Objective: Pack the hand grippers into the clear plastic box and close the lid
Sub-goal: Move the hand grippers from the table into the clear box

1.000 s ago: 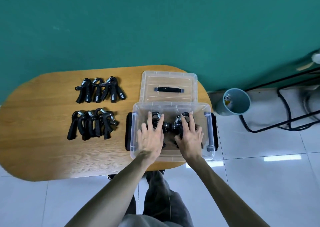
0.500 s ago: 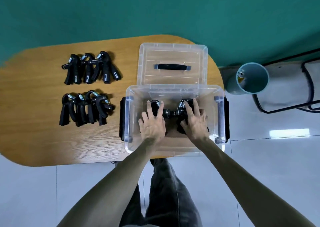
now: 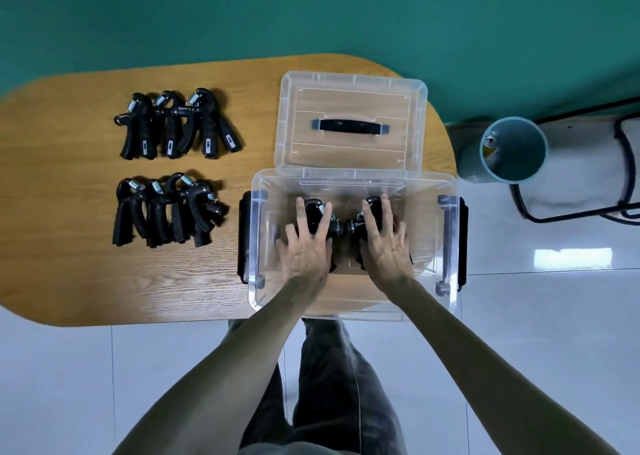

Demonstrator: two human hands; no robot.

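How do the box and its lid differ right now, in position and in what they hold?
The box sits at the table's near edge; the lid lies flat just behind it. The box holds hand grippers under the left hand and right hand; the lid holds nothing. The lid has a black handle. Both are clear plastic.

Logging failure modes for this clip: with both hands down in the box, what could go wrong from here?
1. The box overhangs the table edge nearest the person; pressing with the left hand and right hand might tip it.
2. Two groups of grippers remain outside; piled loosely, they could block the lid from closing.
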